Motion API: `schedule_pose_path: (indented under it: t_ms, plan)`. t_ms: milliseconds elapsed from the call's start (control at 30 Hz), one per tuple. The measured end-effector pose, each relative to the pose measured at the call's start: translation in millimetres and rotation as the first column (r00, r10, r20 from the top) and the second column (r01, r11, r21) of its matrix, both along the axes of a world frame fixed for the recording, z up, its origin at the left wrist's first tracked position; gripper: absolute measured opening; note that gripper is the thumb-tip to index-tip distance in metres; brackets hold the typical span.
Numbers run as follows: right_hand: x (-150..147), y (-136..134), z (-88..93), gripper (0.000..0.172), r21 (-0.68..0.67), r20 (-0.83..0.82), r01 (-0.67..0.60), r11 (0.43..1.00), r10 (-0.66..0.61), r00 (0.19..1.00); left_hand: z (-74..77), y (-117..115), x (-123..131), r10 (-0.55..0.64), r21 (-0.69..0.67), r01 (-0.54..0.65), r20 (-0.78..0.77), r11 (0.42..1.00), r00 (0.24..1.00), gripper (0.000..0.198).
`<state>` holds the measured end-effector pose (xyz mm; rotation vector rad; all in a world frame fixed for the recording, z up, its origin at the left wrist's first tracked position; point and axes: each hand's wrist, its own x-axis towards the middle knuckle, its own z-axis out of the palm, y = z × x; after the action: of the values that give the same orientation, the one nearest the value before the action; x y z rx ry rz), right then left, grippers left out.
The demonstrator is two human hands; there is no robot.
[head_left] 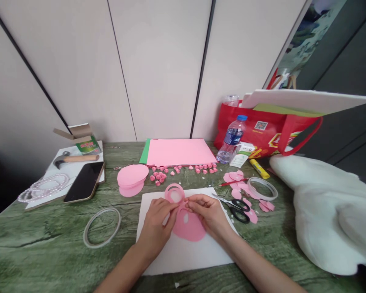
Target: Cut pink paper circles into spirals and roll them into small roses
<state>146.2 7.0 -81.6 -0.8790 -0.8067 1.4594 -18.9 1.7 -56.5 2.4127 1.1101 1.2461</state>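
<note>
My left hand [160, 215] and my right hand [205, 209] meet above a white sheet [161, 256], fingertips close together. Between them is a curling pink paper strip [167, 194], pinched in both hands. One loop of it stands up beyond my left fingers; my fingers hide part of the rest. Beneath the hands a rounded pink paper piece [190, 232] lies on the white sheet. Just right of my right hand rest scissors [239, 209] with black handles. Small rolled pink paper roses [159, 177] are gathered behind the sheet.
Pink paper circles [132, 175], a tape roll [85, 238] and a phone [84, 181] are on the left, near a hammer [79, 158]. Pink scraps [232, 177], another tape roll [274, 191], a glue stick [259, 168], a water bottle [232, 138] and a white plush [320, 211] stand right.
</note>
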Motion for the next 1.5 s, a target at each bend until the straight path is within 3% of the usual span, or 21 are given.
schedule_pose_path:
  t_ms: [500, 733, 1233, 1500]
  plan:
    - [-0.4, 0.3, -1.7, 0.014, 0.032, 0.069, 0.044, 0.999, -0.046, 0.997, -0.3, -1.3, 0.6, 0.036, 0.104, -0.031, -0.052, 0.994, 0.998, 0.014]
    - [-1.2, 0.2, -1.5, 0.018, -0.039, 0.015, 0.024, 0.999, -0.023, 1.000, -1.5, -0.6, -1.9, 0.086, 0.143, -0.069, -0.116, 0.987, 0.990, 0.014]
    - [0.7, 2.1, -3.5, 0.025, -0.037, -0.037, 0.022, 0.999, -0.023, 0.999, -2.9, -1.2, -0.5, 0.107, 0.163, -0.084, -0.138, 0.983, 0.985, 0.016]
    - [0.3, 1.6, -4.4, 0.014, 0.027, 0.036, 0.054, 0.998, -0.055, 0.998, -2.0, -2.8, 0.8, 0.106, 0.185, -0.082, -0.121, 0.979, 0.987, 0.014]
